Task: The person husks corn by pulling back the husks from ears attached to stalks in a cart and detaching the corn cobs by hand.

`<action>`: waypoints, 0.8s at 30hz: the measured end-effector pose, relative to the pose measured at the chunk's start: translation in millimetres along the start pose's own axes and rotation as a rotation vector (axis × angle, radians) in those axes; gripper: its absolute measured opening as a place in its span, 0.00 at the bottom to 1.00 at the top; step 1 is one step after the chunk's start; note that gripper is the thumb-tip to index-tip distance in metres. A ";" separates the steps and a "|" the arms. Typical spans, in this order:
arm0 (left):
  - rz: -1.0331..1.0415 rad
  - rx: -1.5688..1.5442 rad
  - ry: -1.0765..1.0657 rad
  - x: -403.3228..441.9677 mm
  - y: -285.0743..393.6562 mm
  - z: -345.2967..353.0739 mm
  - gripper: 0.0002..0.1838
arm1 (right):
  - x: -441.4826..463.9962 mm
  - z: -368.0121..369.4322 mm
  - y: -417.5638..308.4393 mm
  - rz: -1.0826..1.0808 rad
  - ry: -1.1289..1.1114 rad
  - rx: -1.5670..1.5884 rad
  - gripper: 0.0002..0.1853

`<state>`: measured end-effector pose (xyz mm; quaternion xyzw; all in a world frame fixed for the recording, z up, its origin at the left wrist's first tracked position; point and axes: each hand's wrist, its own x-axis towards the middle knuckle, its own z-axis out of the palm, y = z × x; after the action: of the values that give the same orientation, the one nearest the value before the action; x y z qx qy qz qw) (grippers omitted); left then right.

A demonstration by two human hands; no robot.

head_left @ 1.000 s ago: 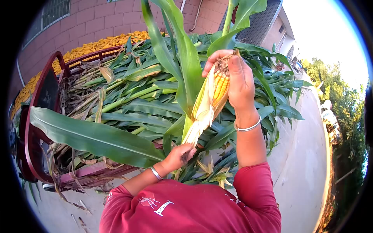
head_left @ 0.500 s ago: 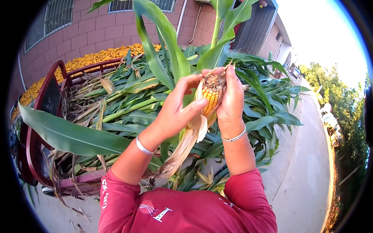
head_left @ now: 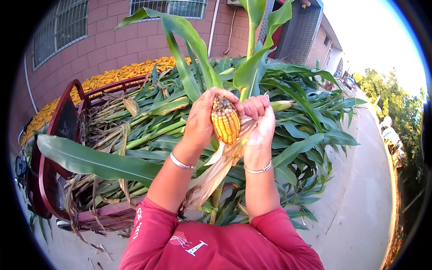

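Note:
Between my hands is an ear of corn (head_left: 226, 126), its yellow kernels bare and its tip dark and shrivelled. My left hand (head_left: 201, 118) wraps round the ear's left side, with fingers over the tip. In a closed fist, my right hand (head_left: 261, 121) grips the dry husk (head_left: 241, 135) pulled to the right of the kernels. More pale husk (head_left: 204, 186) hangs below the ear. A green corn stalk (head_left: 251, 40) with broad leaves rises behind my hands.
Cut corn stalks (head_left: 157, 130) lie heaped on a cart with a dark red frame (head_left: 47, 180). Behind it, a pile of yellow corn ears (head_left: 121, 72) lies along a brick wall (head_left: 103, 40). A concrete path (head_left: 355, 180) runs along the right, beside bushes (head_left: 409, 126).
My right hand has closed on the husk and drawn it to the right, baring more kernels. My left hand has moved from below the ear to wrap its left side and tip.

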<state>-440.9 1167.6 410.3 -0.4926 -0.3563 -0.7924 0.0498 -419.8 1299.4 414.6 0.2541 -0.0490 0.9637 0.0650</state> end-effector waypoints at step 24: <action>-0.066 -0.249 0.354 -39.3 -10.1 7.0 0.22 | -12.2 7.0 -26.2 0.063 -0.087 0.077 0.16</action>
<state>-420.0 1168.7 374.9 -0.3362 -0.2573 -0.9056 0.0242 -401.9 1323.2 416.1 0.2963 -0.0228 0.9546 0.0226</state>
